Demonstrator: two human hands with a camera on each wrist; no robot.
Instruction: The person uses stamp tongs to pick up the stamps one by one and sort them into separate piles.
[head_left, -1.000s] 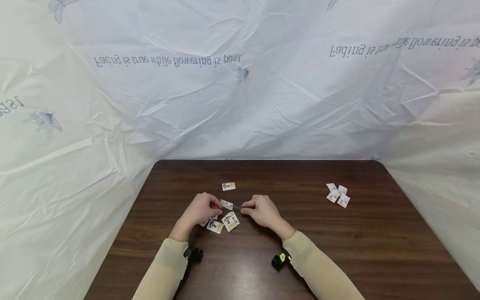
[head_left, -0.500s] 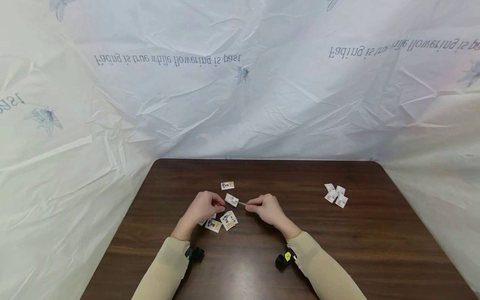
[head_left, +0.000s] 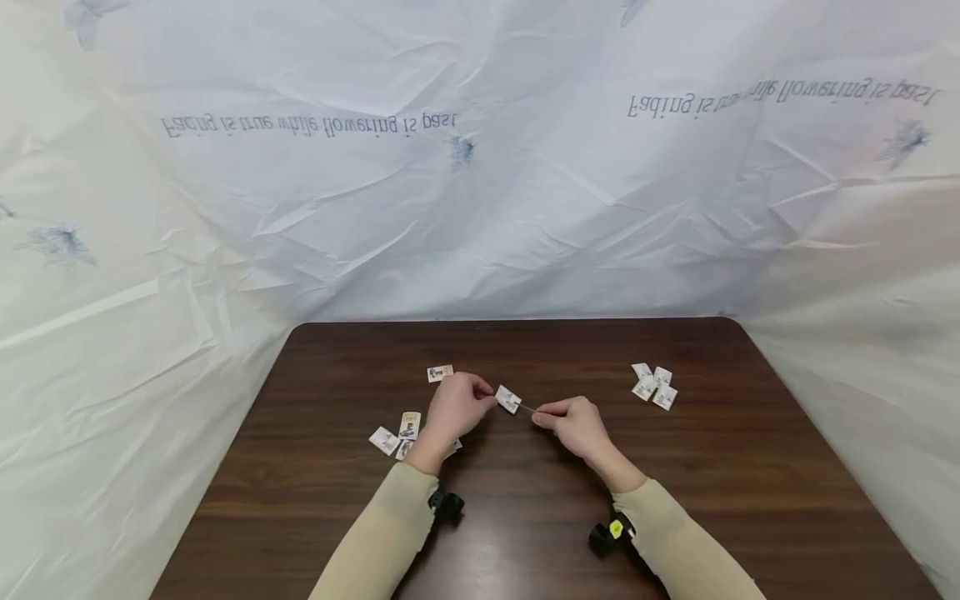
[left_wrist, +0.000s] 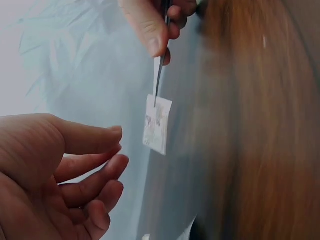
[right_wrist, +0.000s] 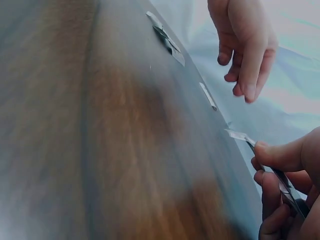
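Observation:
My right hand (head_left: 577, 429) grips a pair of metal tweezers (left_wrist: 158, 75), thumb and fingers closed around the shank. Their tips hold a small white printed paper that looks like a postage stamp (left_wrist: 157, 125) by one edge, raised above the table. Just left of that stamp is my left hand (head_left: 457, 412), its fingers loosely bent with nothing between them. In the left wrist view a gap shows between its fingertips and the stamp. The left forearm partly covers a group of similar stamps (head_left: 409, 426) on the table.
One stamp (head_left: 438, 373) lies alone behind the left hand. Several more stamps (head_left: 647, 386) sit clustered at the right on the dark wooden table (head_left: 735, 500). A white printed sheet (head_left: 525, 233) hangs behind the table's far edge.
The right hand has carried the tweezers and stamp to the right. The left hand no longer touches the stamp and has followed rightward, uncovering stamps at the left. The head view has shifted slightly.

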